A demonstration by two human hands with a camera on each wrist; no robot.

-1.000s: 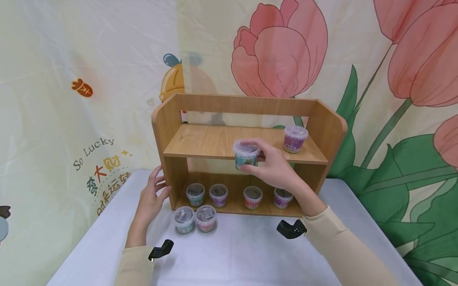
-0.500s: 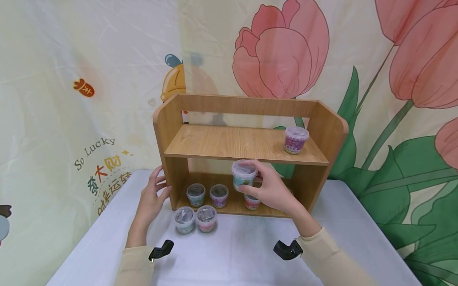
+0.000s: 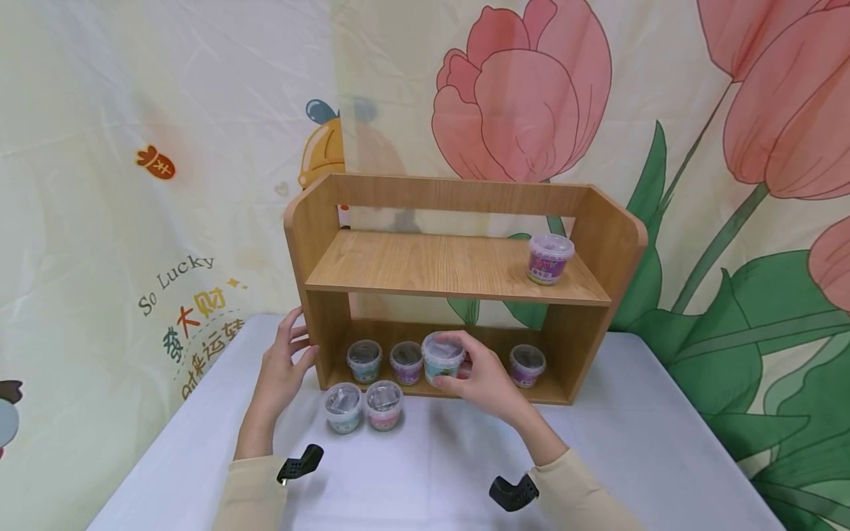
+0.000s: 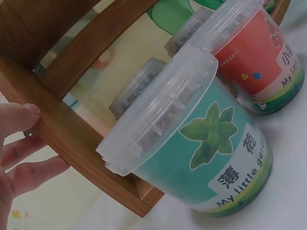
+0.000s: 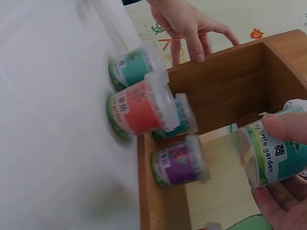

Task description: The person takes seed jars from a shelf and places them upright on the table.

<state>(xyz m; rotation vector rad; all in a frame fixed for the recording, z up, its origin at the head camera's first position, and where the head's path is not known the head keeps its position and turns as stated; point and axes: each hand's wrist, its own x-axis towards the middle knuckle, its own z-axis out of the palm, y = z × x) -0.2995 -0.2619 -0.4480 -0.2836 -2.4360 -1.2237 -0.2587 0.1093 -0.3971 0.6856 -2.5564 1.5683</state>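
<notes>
My right hand (image 3: 488,377) grips a small lidded plastic cup (image 3: 443,355) between thumb and fingers, in front of the shelf's lower level. Its teal label, printed "My little garden", shows in the right wrist view, where the thumb (image 5: 288,127) lies across it. A red-labelled cup behind this hand is mostly hidden. My left hand (image 3: 282,367) rests its fairly straight fingers against the left side panel of the wooden shelf (image 3: 405,259). Close by on the table stand a mint-pictured teal cup (image 4: 192,158) and a red-labelled cup (image 4: 259,62).
On the lower level stand a teal cup (image 3: 364,361), a purple cup (image 3: 406,363) and, farther right, another purple cup (image 3: 527,366). One purple cup (image 3: 549,259) sits at the right of the upper level. A white cloth covers the table (image 3: 398,479); a printed curtain hangs behind.
My right hand has carried the teal cup down and slightly left, from the upper level's front edge to the lower level. The left hand has stayed at the side panel.
</notes>
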